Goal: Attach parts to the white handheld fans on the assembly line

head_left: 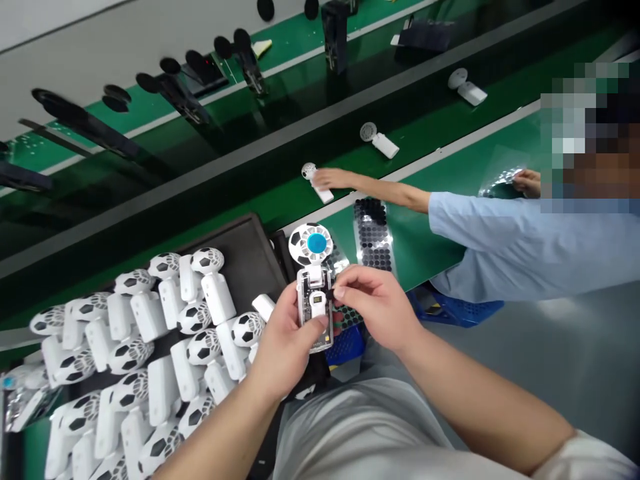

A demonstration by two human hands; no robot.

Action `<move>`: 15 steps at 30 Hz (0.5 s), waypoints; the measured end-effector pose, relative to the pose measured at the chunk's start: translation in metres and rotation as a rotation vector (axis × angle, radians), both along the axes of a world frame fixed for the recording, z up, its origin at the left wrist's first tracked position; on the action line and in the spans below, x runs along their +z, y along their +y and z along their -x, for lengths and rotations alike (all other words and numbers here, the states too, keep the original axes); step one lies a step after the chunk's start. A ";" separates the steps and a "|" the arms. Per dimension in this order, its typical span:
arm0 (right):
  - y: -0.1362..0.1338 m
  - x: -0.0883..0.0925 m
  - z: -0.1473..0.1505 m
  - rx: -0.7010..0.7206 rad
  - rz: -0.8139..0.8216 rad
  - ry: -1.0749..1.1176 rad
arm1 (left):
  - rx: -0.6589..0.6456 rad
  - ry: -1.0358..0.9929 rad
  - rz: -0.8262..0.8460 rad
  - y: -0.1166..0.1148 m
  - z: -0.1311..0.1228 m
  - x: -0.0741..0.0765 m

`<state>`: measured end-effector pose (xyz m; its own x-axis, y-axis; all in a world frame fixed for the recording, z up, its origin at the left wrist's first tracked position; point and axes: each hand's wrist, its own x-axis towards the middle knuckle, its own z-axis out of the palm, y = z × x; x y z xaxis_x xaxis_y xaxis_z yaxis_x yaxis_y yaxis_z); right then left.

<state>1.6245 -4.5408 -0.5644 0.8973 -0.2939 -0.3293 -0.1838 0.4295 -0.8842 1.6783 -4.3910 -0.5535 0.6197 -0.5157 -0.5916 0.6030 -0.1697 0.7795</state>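
While the left hand (285,343) is clenching the clear-cased body of a football-patterned handheld fan (314,308), the right hand (380,310) is lying nearest its upper side, pinching a small black piece (329,294) at its edge. The fan is standing just above the person's lap, its long axis running forward, its round head (311,243) pointing toward the green conveyor belt (425,247).
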 end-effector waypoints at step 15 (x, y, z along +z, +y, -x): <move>-0.016 -0.005 0.032 -0.083 0.017 -0.209 | 0.019 -0.379 -0.072 0.009 0.017 0.010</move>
<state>1.5920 -4.5569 -0.5697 0.9179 -0.3738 -0.1333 0.0394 0.4199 -0.9067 1.6613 -4.3823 -0.5439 0.8106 -0.4674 -0.3528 0.2775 -0.2240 0.9343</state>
